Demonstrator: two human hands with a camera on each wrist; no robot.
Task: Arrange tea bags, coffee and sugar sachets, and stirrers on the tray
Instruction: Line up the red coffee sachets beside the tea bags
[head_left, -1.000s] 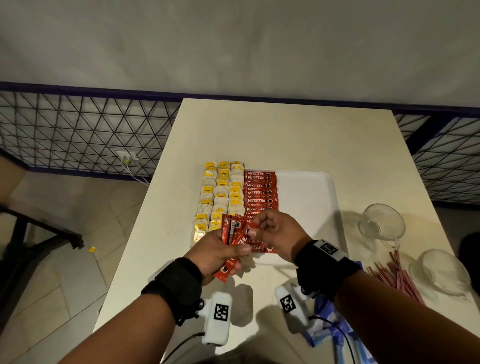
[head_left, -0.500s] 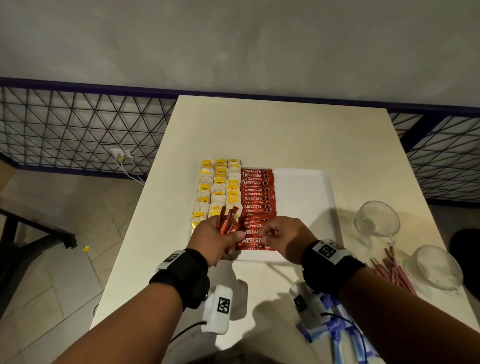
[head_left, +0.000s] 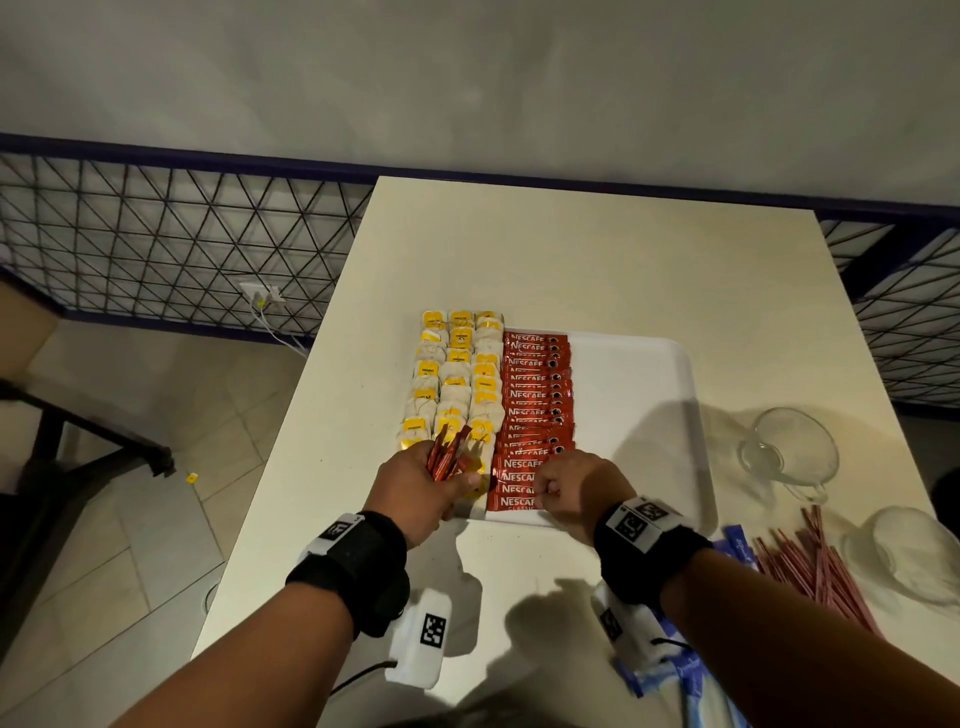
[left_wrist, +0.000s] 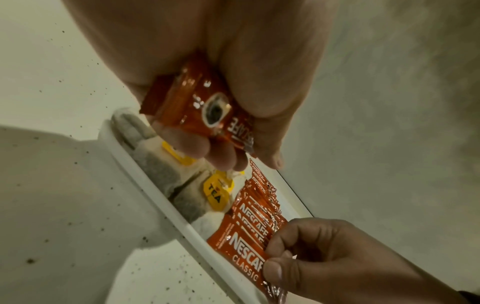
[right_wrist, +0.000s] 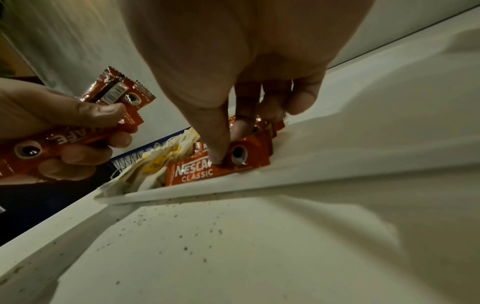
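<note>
Speckled cream table (head_left: 597, 249) carries a white plastic tray (head_left: 649, 395), where the right hand (head_left: 576, 493) pinches a glossy red coffee sachet (head_left: 514, 503) while the left hand (head_left: 426, 483) beside it clutches crinkled foil sachets (head_left: 448, 456).

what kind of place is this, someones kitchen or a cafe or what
Probably a refreshment or hospitality prep spot, not clearly a kitchen. A white tray on a plain pale table holds rows of tea bags and coffee sachets, with stirrers and glass cups beside it. A metal lattice railing suggests a balcony or landing.
</note>
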